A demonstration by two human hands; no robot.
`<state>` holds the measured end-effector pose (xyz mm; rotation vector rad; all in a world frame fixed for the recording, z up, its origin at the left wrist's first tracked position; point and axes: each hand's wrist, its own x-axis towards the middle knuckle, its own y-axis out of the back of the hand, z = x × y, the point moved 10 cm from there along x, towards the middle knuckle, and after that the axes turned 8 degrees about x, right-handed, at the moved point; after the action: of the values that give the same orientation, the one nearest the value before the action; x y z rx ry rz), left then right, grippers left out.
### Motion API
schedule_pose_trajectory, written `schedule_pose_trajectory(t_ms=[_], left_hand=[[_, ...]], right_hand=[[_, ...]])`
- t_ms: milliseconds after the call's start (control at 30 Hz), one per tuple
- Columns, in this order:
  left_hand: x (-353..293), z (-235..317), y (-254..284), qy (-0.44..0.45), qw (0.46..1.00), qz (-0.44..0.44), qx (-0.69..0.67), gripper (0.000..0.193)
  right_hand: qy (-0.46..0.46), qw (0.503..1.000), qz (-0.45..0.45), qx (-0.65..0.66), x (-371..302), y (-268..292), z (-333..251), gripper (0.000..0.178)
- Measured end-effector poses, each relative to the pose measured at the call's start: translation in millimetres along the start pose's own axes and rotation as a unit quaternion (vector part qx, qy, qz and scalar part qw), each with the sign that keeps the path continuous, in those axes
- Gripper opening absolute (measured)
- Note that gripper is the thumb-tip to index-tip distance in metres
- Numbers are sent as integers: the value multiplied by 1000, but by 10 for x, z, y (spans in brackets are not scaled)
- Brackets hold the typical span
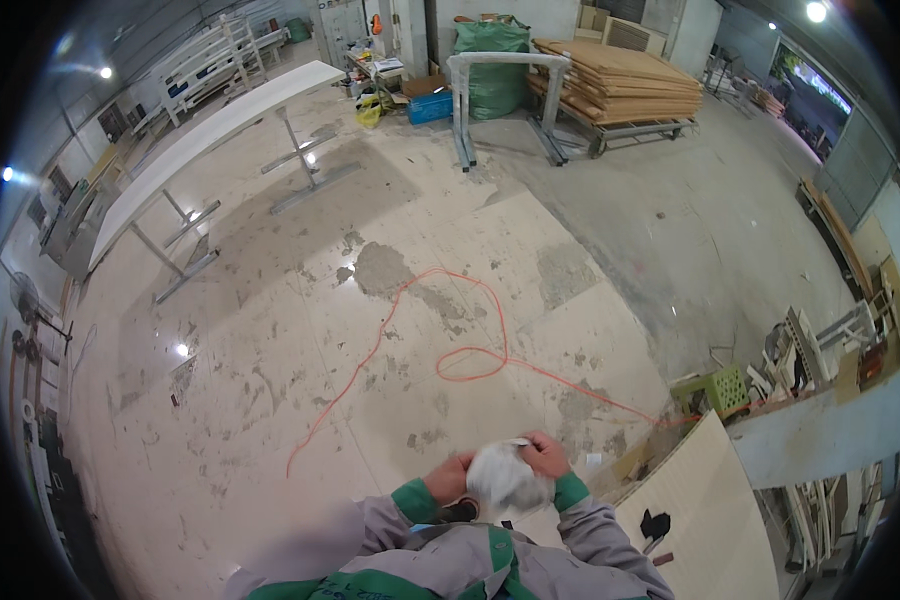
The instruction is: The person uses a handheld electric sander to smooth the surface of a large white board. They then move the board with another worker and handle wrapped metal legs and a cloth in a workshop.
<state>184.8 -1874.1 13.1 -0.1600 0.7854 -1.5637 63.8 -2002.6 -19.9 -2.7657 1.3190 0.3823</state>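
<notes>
Close in front of my body, both hands hold a whitish, crumpled, rounded thing (508,476) that looks like a thin bag or cloth; I cannot tell which. My left hand (450,478) grips its left side with the fingers closed. At its upper right edge, my right hand (544,456) pinches it. A dark round thing (460,510) shows just below the left hand, partly hidden. An orange cord (375,345) lies in loops on the worn tile floor (300,300) beyond my hands.
A pale board (715,510) is at my right, with a small black thing (655,525) on it. Past it are a green crate (720,388) and scrap pieces. Ahead stand a long white table (210,130), a grey metal frame (510,62) and stacked brown boards (625,85).
</notes>
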Motion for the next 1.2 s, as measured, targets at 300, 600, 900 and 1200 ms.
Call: schedule_pose_trajectory(t_ms=[300, 600, 900, 1200], left_hand=[[1208, 2060, 1290, -256, 807, 357, 394, 33], [3037, 2618, 1755, 18, 973, 129, 191, 38], [3966, 4504, 2645, -252, 902, 350, -24, 47], [5548, 6340, 3761, -208, 708, 346, 580, 40]], right_hand=[[-257, 850, -227, 401, 1120, -866, -445, 41], [8, 994, -106, -28, 4045, 599, -1756, 36], [-243, 861, -143, 422, 5976, -88, -1764, 52], [-232, 843, -193, 444, 8541, -255, -2564, 48]])
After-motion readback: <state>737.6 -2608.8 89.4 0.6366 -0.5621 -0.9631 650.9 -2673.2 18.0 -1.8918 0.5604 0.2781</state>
